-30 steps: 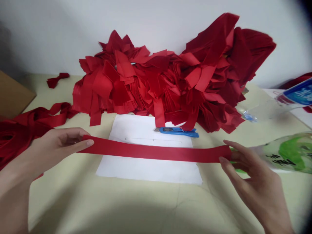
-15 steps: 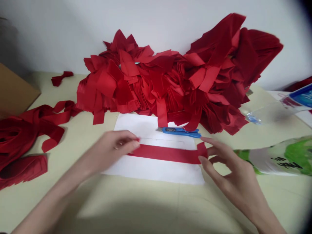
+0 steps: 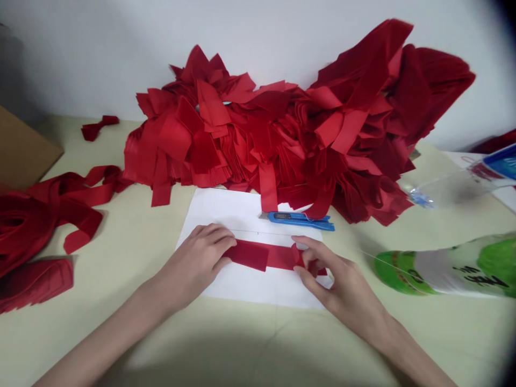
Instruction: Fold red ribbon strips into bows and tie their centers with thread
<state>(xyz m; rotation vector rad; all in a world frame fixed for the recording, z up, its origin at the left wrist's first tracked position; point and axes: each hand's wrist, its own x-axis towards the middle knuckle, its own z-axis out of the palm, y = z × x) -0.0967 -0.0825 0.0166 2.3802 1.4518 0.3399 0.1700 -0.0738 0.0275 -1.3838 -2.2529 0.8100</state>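
- The left hand point(image 3: 207, 250) closes thumb and fingers over the near-left fold of a red strip point(image 3: 252, 255), hiding the fold itself.
- The right hand point(image 3: 336, 274) pinches the strip's curled other end between thumb and fingertips.
- The strip lies across the middle of the white paper point(image 3: 245, 287), lengthwise from one hand to the other.
- As far as can be judged, the folding is about half done: the left end is doubled over flat, while the right end curls up, not yet laid down; nothing fastens either fold.
- A thin ruled line point(image 3: 258, 233) shows on the paper just beyond the strip.
- A blue cutter point(image 3: 300, 219) lies over the paper's far right part, blade tip toward the left; it and a loose end from the large red pile point(image 3: 258, 134) behind the paper crowd that edge.
- Left of the paper sit tangled red ribbon point(image 3: 44, 209) and a folded red stack point(image 3: 36, 282).
- Right of the paper lies a green-and-white package point(image 3: 443, 266), well clear of the strip.
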